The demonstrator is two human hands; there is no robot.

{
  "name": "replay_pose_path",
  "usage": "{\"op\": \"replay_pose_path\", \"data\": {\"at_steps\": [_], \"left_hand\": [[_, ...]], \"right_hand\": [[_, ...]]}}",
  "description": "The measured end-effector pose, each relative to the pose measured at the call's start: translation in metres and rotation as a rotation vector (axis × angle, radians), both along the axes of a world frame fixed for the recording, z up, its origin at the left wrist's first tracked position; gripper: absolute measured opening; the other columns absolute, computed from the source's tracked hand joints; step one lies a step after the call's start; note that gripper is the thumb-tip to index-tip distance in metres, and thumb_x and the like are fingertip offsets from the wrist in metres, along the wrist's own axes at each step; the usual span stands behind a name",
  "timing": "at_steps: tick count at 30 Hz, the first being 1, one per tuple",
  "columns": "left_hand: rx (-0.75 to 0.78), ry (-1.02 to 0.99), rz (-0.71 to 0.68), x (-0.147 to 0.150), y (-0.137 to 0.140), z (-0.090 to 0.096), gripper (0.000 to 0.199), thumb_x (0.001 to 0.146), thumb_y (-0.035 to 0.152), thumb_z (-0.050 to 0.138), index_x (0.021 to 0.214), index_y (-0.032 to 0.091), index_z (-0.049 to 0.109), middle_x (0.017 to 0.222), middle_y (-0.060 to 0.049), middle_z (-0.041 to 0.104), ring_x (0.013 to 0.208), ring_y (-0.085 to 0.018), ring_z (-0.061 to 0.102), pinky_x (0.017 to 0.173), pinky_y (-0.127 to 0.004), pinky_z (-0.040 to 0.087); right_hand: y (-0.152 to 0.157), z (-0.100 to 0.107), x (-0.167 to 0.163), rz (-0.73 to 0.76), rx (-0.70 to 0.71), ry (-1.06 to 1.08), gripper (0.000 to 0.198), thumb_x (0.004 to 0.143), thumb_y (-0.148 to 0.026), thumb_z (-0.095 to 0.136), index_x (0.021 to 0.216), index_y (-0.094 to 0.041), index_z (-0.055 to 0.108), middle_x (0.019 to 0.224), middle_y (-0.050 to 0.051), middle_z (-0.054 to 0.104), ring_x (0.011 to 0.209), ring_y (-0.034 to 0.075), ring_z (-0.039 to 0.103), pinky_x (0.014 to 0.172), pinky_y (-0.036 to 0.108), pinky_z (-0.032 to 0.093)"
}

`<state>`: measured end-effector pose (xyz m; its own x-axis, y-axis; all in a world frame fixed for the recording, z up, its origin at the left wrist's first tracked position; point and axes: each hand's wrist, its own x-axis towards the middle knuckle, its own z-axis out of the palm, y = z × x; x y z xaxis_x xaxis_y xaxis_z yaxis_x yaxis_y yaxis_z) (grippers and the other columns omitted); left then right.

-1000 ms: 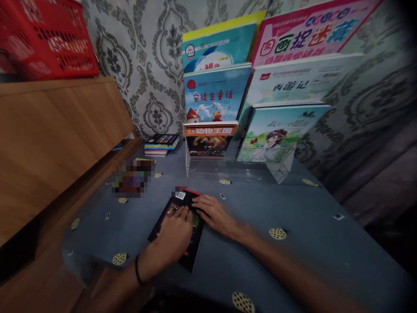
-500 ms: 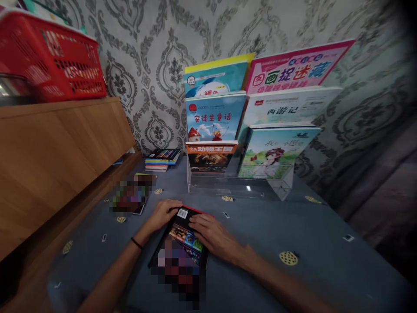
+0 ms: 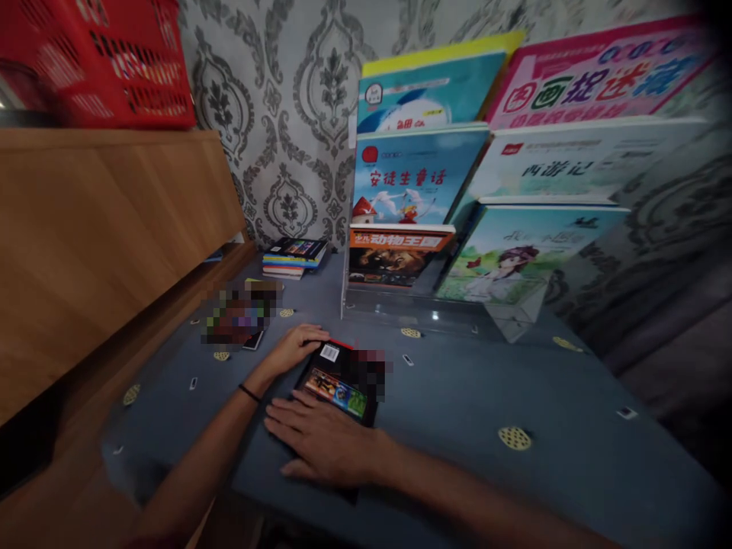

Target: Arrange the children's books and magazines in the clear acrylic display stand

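A dark book point(image 3: 329, 354) with a white barcode and a strip of colour pictures lies flat on the table in front of me. At its top left corner, my left hand point(image 3: 294, 349) is closed on the edge, fingers along the top and thumb by the side. My right hand point(image 3: 323, 441) lies flat across the lower part of the cover, fingers stretched out to the left and slightly apart. It hides much of the book's lower half. The book's upper right part is blurred out by pixelation.
A clear stand point(image 3: 394, 305) holds several upright books, among them a blue storybook point(image 3: 417, 179). A small stack of books point(image 3: 291, 258) and a pixelated book point(image 3: 240, 316) lie at the left. A red basket point(image 3: 126, 69) sits on the wooden cabinet point(image 3: 114, 206). Blue-grey cloth point(image 3: 446, 404) covers the table.
My right hand has moved from the book's upper right edge down and left to its lower part. My left hand stays at the top left corner. The view has shifted slightly.
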<state>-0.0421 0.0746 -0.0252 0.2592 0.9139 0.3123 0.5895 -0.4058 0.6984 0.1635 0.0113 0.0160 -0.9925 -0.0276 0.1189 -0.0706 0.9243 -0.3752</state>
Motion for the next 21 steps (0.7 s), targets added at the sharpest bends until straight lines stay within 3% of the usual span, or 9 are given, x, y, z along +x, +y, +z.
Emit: {"op": "replay_pose_path", "data": {"at_steps": [6, 12, 17, 21], "left_hand": [[-0.015, 0.000, -0.001, 0.000, 0.001, -0.002, 0.026, 0.093, 0.025, 0.058, 0.113, 0.023, 0.075, 0.118, -0.007, 0.075, 0.125, -0.026, 0.061, 0.111, -0.049, 0.043], [-0.030, 0.010, 0.004, 0.000, -0.002, 0.003, 0.028, 0.092, 0.023, 0.058, 0.114, 0.023, 0.074, 0.119, -0.006, 0.075, 0.125, -0.025, 0.060, 0.111, -0.047, 0.042], [-0.032, -0.015, 0.021, 0.002, -0.005, 0.003, 0.035, 0.094, 0.023, 0.053, 0.125, 0.022, 0.069, 0.125, -0.006, 0.072, 0.126, -0.024, 0.059, 0.110, -0.044, 0.043], [-0.028, -0.036, 0.030, 0.003, -0.006, 0.002, 0.040, 0.097, 0.023, 0.045, 0.133, 0.019, 0.061, 0.124, -0.009, 0.072, 0.119, -0.022, 0.064, 0.107, -0.042, 0.046]], "right_hand": [[0.000, -0.002, 0.012, -0.012, -0.065, -0.001, 0.064, 0.101, -0.046, 0.048, 0.151, -0.007, 0.040, 0.158, 0.018, 0.036, 0.150, 0.022, 0.027, 0.125, 0.038, 0.019], [0.030, -0.010, 0.016, -0.156, -0.042, -0.017, 0.061, 0.102, -0.045, 0.045, 0.149, -0.006, 0.042, 0.158, 0.018, 0.037, 0.150, 0.024, 0.027, 0.125, 0.040, 0.020], [0.057, -0.020, 0.015, -0.234, -0.002, 0.018, 0.053, 0.103, -0.042, 0.043, 0.148, -0.014, 0.046, 0.157, 0.014, 0.041, 0.149, 0.021, 0.031, 0.124, 0.043, 0.024], [0.079, -0.024, 0.020, -0.344, -0.001, 0.027, 0.056, 0.102, -0.042, 0.044, 0.147, -0.010, 0.047, 0.155, 0.018, 0.042, 0.148, 0.026, 0.033, 0.123, 0.047, 0.027]]}}
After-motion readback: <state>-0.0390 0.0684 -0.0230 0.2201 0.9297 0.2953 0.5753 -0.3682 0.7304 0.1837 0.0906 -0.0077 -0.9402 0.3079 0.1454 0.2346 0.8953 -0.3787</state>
